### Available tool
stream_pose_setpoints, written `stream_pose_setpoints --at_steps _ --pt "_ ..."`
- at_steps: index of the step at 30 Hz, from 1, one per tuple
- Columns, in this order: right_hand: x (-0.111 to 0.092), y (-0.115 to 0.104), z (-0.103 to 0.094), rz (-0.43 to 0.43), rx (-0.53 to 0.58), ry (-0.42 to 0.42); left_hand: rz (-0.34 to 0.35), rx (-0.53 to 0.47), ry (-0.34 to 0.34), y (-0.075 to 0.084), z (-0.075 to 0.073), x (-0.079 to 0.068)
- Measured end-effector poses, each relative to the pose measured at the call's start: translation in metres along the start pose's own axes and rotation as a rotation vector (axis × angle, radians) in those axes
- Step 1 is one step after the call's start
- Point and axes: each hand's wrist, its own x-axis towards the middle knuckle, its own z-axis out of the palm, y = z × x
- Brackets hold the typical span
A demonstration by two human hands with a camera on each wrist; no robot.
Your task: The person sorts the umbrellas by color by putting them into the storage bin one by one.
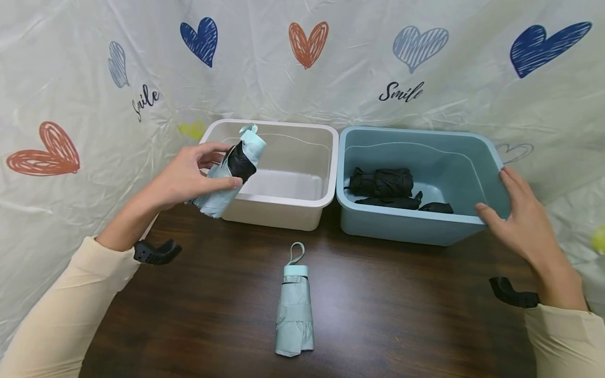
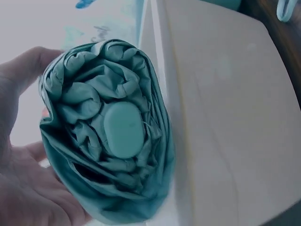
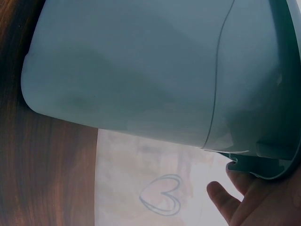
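Observation:
My left hand (image 1: 200, 170) grips a folded light-blue umbrella (image 1: 215, 199) over the near-left corner of the cream bin (image 1: 274, 212). The umbrella tilts, its pale cap and strap up, with a black patch near the cap. In the left wrist view, the bunched cloth end of this umbrella (image 2: 108, 188) faces the camera, beside the bin's outer wall (image 2: 235, 117). At the right, my right hand (image 1: 524, 220) holds the right rim of the blue bin (image 1: 402, 223), thumb at the near corner. The right wrist view shows fingers (image 3: 221, 200) at that rim.
Inside the blue bin lie several dark folded bundles (image 1: 387, 184). A second light-blue folded umbrella (image 1: 295, 315) lies on the dark wooden table (image 1: 402, 304), its loop pointing toward the bins. A white sheet with printed hearts (image 1: 350, 63) hangs behind.

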Motion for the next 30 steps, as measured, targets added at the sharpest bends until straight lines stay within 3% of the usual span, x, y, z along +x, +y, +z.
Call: stream_pose_setpoints --at_steps 5,13,23,30 --pt "0.000 0.001 0.000 0.002 -0.003 0.003 0.106 0.110 0.058 -0.001 0.003 0.005" --pt "0.000 0.000 0.000 0.006 -0.012 0.011 0.210 0.224 0.098 -0.001 0.006 0.016" --pt "-0.004 0.001 0.001 -0.003 -0.014 0.004 0.316 0.328 0.026 0.006 0.011 0.024" --pt "-0.002 0.003 0.002 -0.010 -0.009 0.026 0.401 0.419 0.013 0.011 0.007 0.032"
